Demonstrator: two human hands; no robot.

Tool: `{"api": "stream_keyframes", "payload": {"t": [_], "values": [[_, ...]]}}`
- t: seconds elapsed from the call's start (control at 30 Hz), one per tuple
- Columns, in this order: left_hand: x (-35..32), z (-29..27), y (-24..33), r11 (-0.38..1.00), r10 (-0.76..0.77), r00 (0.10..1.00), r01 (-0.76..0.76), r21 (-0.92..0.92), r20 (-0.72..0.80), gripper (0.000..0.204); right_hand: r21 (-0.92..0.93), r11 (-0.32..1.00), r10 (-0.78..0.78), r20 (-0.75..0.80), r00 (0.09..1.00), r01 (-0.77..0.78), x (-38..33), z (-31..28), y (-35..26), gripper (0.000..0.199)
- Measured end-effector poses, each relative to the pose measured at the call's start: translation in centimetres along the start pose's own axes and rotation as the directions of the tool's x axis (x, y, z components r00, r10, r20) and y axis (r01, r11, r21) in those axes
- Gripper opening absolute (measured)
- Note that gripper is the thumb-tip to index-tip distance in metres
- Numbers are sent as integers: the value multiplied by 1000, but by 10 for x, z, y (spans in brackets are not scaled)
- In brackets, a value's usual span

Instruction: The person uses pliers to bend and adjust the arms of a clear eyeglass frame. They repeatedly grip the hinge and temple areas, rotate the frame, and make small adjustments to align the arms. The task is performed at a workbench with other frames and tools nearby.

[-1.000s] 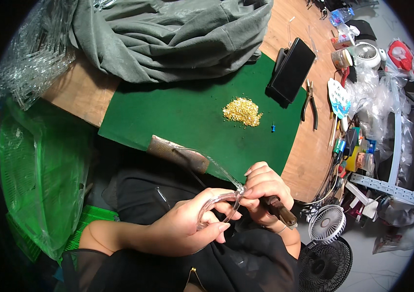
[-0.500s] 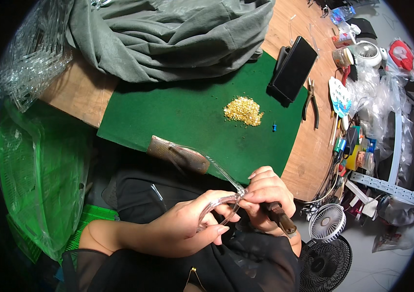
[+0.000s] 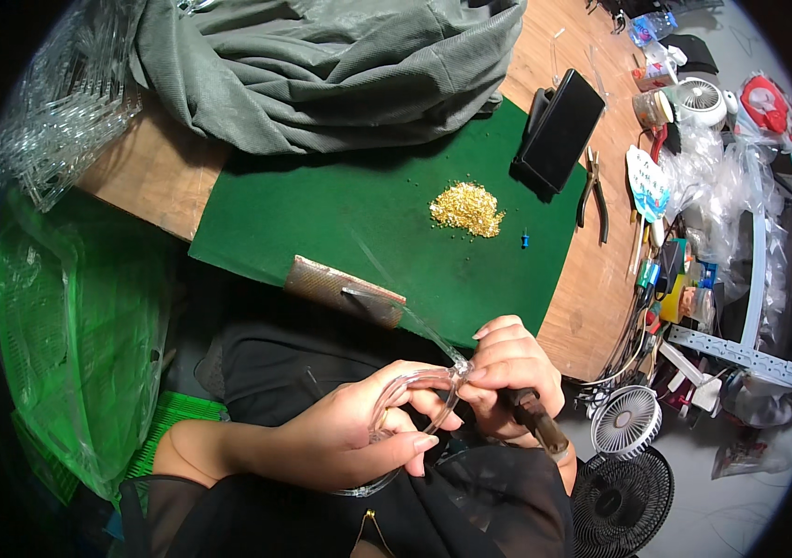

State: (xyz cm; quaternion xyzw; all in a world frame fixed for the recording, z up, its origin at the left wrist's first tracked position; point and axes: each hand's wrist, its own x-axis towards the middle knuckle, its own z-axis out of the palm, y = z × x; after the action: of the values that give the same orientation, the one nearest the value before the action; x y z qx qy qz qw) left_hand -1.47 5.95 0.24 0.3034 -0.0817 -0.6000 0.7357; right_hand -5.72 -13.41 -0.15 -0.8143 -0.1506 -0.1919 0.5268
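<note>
My left hand (image 3: 359,430) holds a clear plastic eyeglass frame (image 3: 412,398) over my lap, fingers curled around its rim. One clear temple arm (image 3: 424,327) sticks up from the frame toward the green mat (image 3: 321,214). My right hand (image 3: 507,377) pinches the frame's hinge corner and grips a dark-handled tool (image 3: 538,423) that points down and right. A small heap of gold-coloured bits (image 3: 466,206) lies on the mat beyond my hands.
A brown flat case (image 3: 340,290) lies at the mat's near edge. A black phone-like slab (image 3: 559,130) and pliers (image 3: 593,193) sit right of the mat. Grey cloth (image 3: 321,65) covers the back. Green plastic bag (image 3: 70,316) at left; two small fans (image 3: 626,465) at lower right.
Both hands stay together on the clear frame over my lap; they have shifted slightly lower and the frame has turned a little in my left hand.
</note>
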Motion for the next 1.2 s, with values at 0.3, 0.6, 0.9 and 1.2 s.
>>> {"api": "stream_keyframes", "payload": {"t": [0.3,0.6,0.9,1.2], "values": [[-1,2,2,980,-35,999,39,195,-25,55,-22,998,-51,19,999,51,-1,1,3,19],[0,-1,0,998,-32,999,32,56,-5,55,-16,999,-33,67,997,34,3,-3,1,20],[0,-1,-5,961,35,999,-24,274,-37,54,-65,997,-43,123,991,51,4,-6,2,21],[-1,0,-13,850,246,969,-205,486,-23,51,-67,996,-51,95,994,58,-2,-7,2,17]]}}
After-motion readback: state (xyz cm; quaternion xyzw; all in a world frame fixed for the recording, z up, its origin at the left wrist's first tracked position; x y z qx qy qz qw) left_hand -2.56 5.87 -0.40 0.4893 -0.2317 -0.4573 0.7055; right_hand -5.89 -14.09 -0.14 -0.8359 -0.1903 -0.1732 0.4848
